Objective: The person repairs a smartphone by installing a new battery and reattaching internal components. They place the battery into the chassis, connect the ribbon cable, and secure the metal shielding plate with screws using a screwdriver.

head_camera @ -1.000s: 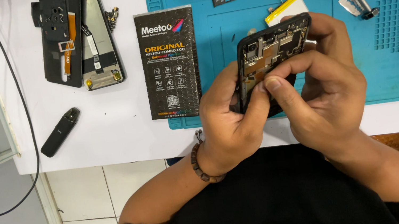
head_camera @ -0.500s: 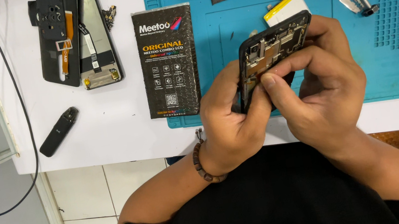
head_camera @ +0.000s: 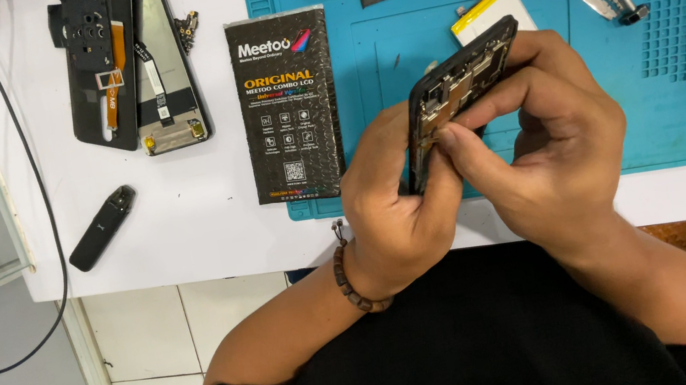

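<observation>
Since there's only the head view to go on, here's what it shows: the left hand (head_camera: 391,203) is wrapped around the near end of the phone frame (head_camera: 462,98), thumb up along its left edge, while the right hand (head_camera: 548,140) pinches the other side, with a fingertip pressed into the open internals near the middle. So both hands are clenched on that one part, which is tilted up on edge above the blue mat (head_camera: 427,30), near its front left.

If you're doing this bit yourself, I'd say brace the frame with the left and let only one right fingertip do the work, gently, since the flex strips inside look easy to crease. Keeping it over the mat seems wise in case a small part drops.

The frame itself is black and slim, with gold-coloured shielding and a few tiny components showing inside. Can't tell if anything is loose in there.

Left of the mat lies a black box (head_camera: 288,104), and further left a back cover (head_camera: 99,66).
</observation>
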